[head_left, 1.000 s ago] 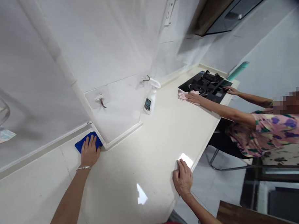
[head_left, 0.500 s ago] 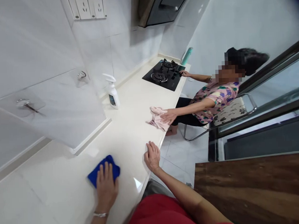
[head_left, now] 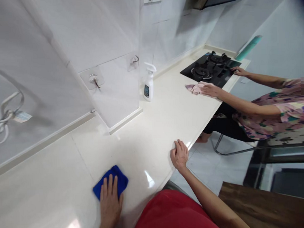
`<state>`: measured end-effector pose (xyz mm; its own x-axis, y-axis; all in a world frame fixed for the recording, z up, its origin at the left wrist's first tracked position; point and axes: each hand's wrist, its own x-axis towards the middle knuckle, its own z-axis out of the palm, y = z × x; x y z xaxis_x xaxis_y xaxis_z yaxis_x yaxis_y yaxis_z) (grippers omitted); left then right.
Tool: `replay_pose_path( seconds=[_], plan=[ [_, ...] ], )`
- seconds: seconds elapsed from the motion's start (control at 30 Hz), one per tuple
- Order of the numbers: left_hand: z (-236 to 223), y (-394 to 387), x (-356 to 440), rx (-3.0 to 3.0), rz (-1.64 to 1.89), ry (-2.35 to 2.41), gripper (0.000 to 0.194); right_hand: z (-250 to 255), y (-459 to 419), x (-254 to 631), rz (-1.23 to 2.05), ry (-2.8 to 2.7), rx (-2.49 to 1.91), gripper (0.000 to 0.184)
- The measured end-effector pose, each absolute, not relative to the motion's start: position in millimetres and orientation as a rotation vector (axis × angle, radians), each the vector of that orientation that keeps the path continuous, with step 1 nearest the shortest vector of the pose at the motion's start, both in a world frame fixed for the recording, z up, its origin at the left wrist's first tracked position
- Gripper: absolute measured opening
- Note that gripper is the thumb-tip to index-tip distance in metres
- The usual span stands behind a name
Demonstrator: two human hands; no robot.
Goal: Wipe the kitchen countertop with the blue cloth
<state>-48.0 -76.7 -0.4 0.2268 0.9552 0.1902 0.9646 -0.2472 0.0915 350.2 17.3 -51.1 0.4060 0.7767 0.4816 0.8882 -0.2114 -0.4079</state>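
My left hand [head_left: 111, 203] lies flat with fingers stretched out on a folded blue cloth [head_left: 121, 180], pressing it against the white countertop [head_left: 157, 137]. The thumb rests along the cloth's right side. Farther right, my right hand [head_left: 179, 154] leans on the counter's front edge, its fingers slightly bent and resting on the top, with nothing in them. Beyond it, another person's hand [head_left: 211, 90] presses a pale pink cloth [head_left: 197, 88] beside the black gas stove [head_left: 212, 69]. That person's other hand [head_left: 239, 71] touches the stove's front edge.
A white spray bottle [head_left: 148, 86] stands upright near the jutting wall corner. Clear hooks [head_left: 94, 81] stick to that wall. White cables [head_left: 5, 122] hang at far left. The other person sits on a metal-framed chair [head_left: 228, 153]. A brown wooden surface [head_left: 265, 206] is at lower right.
My view has swung left. My left hand and the blue cloth have slid left along the counter. The other person's hand has pushed the pink cloth up to the stove.
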Motion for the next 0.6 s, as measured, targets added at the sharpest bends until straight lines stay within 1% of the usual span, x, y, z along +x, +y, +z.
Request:
replay_pose_path(
  seconds=[0.13, 0.27, 0.47, 0.6],
  plan=[
    [9, -73, -121, -2.031, -0.412, -2.259, 0.070, -50, 15, 351, -0.185, -1.429, -2.030, 0.047],
    [25, -40, -168, -1.748, -0.475, -2.453, 0.068, -49, 14, 349, -0.152, -1.434, -2.051, 0.047],
    [25, 51, -200, -1.596, -0.531, -2.580, 0.074, -45, 15, 346, -0.158, -1.446, -2.078, 0.047],
    [15, 120, -192, -1.653, -0.623, -2.512, 0.074, -42, 16, 346, -0.157, -1.460, -2.081, 0.047]
  ],
)
